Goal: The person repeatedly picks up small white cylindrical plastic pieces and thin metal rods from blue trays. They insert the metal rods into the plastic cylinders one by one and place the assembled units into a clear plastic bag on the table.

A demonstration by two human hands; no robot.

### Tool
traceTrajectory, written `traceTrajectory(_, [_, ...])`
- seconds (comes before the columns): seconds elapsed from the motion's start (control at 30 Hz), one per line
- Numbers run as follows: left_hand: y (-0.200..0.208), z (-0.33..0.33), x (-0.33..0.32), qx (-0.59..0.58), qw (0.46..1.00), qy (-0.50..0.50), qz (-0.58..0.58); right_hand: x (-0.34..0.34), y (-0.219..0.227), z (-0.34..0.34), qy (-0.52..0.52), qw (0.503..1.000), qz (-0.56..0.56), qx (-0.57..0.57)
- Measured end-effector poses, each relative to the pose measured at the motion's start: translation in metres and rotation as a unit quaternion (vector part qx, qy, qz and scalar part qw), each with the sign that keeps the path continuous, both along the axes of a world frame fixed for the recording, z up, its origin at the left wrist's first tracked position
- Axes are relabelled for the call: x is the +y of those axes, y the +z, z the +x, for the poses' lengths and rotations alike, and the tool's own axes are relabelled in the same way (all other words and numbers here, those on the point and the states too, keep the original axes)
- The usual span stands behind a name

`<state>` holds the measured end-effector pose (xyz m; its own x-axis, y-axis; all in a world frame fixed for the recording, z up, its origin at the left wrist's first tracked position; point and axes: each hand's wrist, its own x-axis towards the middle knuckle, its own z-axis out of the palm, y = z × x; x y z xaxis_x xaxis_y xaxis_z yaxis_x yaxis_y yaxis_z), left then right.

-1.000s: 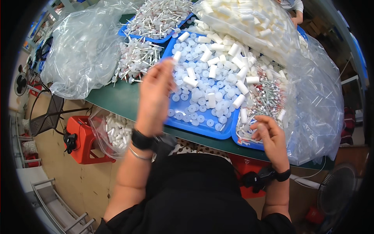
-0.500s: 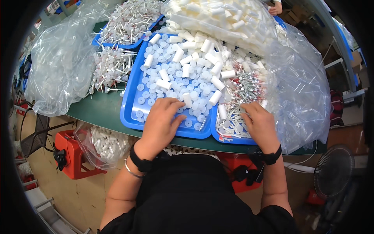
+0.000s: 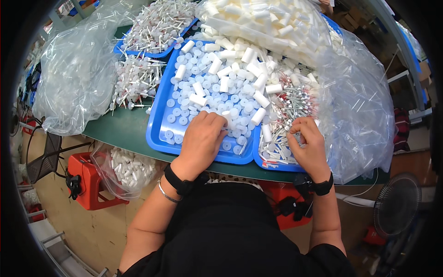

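Observation:
My left hand (image 3: 203, 138) is over the near part of a large blue tray (image 3: 154, 124), fingers curled down among pale translucent discs (image 3: 184, 113). A white cylinder (image 3: 226, 115) stands right at its fingertips; whatever lies between thumb and fingers is hidden. My right hand (image 3: 308, 144) is above a smaller blue tray (image 3: 277, 167) on the right, thumb and forefinger drawn together in a pinch. Anything held there is too small to make out. Below it lie short white sticks (image 3: 280, 152), with thin metal pins with reddish ends (image 3: 297, 102) just beyond.
More white cylinders (image 3: 215, 66) lie on the discs. A clear bag of white foam-like cylinders (image 3: 263, 23) rests behind. Assembled disc-and-stick parts (image 3: 138, 76) are heaped left, beside a crumpled plastic bag (image 3: 69, 83). Clear plastic (image 3: 357, 115) covers the right side. A fan (image 3: 397, 203) stands right.
My left hand's thumb and fingers have come closer together beside the white cylinder. On the right, thumb and forefinger have closed toward each other. The whole view has shifted slightly.

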<state>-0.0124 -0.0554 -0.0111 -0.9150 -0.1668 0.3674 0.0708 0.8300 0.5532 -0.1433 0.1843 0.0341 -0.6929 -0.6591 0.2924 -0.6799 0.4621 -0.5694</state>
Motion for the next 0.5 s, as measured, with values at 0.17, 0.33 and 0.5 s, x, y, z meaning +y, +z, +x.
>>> traceTrajectory(0.17, [0.004,0.005,0.005,0.0,0.976,0.013,0.216,0.007,0.008,0.011,-0.007,0.999,-0.021,-0.028])
traceTrajectory(0.33, [0.019,0.013,0.024,-0.162,0.638,-0.071,0.75,0.002,0.018,0.036,0.064,0.993,0.014,-0.095])
traceTrajectory(0.5, [0.01,0.016,0.037,-0.122,0.547,-0.1,0.822,-0.008,0.017,0.043,0.125,0.991,0.029,-0.03])
